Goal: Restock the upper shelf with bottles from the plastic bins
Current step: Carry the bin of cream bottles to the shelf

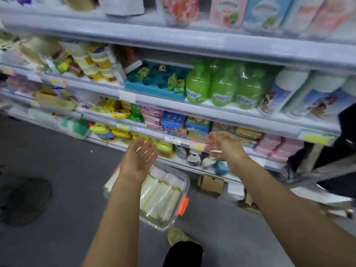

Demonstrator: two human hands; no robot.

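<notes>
A clear plastic bin (pixel 178 218) with an orange latch lies on the grey floor below my hands. Several pale yellow bottles (pixel 160 195) with white caps lie side by side in it. My left hand (pixel 139 157) hovers above the bin, palm turned up, fingers straight, holding nothing. My right hand (pixel 224 146) is stretched forward in front of a lower shelf edge, fingers loose and blurred, empty. The upper shelf (pixel 173 38) runs across the top, with pink and blue packs above it.
Green pump bottles (pixel 221 85) and a blue tray (pixel 154 81) stand on the middle shelf. Lower shelves hold soaps and packets. A cardboard box (pixel 211 185) sits at the shelf foot. My shoe (pixel 179 237) is near the bin. A dark bag (pixel 23 199) lies on the floor at left.
</notes>
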